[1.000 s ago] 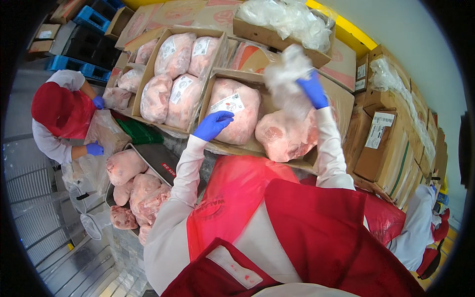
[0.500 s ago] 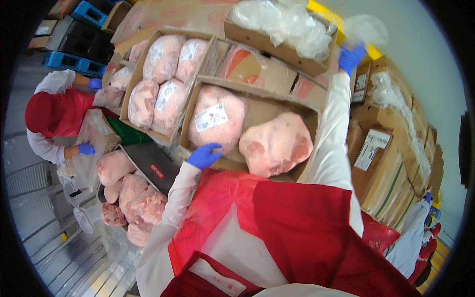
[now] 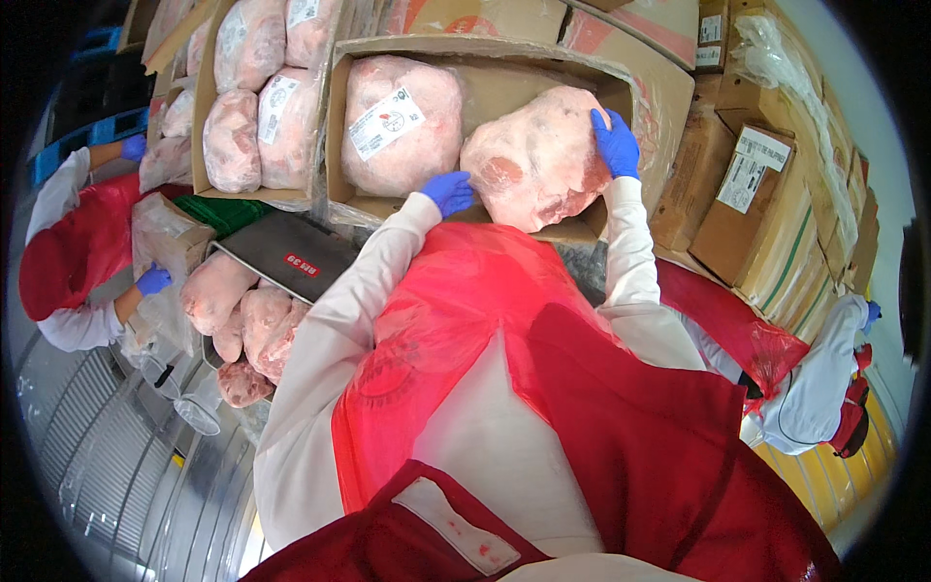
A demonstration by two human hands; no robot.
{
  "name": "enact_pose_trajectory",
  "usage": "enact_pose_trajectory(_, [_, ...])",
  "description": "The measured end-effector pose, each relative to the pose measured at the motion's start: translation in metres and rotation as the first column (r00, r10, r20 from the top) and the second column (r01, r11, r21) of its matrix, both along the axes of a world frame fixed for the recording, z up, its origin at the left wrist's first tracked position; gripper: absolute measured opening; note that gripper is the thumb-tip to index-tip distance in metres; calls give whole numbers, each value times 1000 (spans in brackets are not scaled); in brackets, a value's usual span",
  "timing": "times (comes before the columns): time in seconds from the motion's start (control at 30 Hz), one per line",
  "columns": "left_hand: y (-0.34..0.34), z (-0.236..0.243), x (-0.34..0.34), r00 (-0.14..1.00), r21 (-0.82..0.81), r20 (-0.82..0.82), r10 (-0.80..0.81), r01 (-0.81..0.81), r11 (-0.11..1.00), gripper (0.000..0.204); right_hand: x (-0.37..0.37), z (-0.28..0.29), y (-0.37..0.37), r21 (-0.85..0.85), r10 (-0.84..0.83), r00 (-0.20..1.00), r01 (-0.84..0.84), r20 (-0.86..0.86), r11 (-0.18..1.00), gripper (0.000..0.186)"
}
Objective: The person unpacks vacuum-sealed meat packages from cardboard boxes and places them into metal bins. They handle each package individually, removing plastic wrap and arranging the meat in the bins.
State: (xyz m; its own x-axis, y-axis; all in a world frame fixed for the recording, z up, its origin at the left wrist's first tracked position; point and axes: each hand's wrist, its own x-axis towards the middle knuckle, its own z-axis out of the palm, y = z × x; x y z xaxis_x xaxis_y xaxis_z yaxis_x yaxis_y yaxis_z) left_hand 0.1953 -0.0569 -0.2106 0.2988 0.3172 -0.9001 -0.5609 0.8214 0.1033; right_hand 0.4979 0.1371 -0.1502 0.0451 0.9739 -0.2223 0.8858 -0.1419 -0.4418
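Note:
A large bare cut of pale pink raw meat (image 3: 536,160) lies in the right half of an open cardboard carton (image 3: 504,60). My right hand (image 3: 617,145), in a blue glove, grips its right side, with fingers over the top edge. At its lower left edge is my left hand (image 3: 448,194), also blue-gloved, its fingers curled against the meat and partly hidden. A plastic-wrapped cut of meat with a white label (image 3: 405,124) fills the carton's left half, just beyond my left hand.
Left of it, another carton (image 3: 201,145) holds several wrapped cuts. A dark bin (image 3: 291,244) with bare meat pieces (image 3: 262,320) stands at lower left, near a co-worker in a red apron (image 3: 87,238). Stacked boxes (image 3: 742,194) rise at right; another person (image 3: 815,378) is lower right.
My right hand has come back from the far right, where it held clear plastic, onto the meat. My left hand has moved right, from the wrapped cut to the bare one. The view has shifted.

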Motion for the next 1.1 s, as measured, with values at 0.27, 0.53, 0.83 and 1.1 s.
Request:
enact_pose_trajectory(0.27, [23,-4,44,776,-98,539,328,-329,939,68,46,-48,51,-492,8,985,-93,-171,866,80])
enact_pose_trajectory(0.53, [13,-85,86,765,390,292,574,-643,659,63,7,-30,74,-726,-584,446,-530,-678,438,56])
enact_pose_trajectory(0.83, [24,-65,104,548,190,281,788,-837,514,72,-39,-1,68,-451,287,611,-762,-738,465,43])
enact_pose_trajectory(1.1, [21,-36,122,441,134,215,871,-897,420,77,-28,49,65,-361,215,700,-576,-681,733,38])
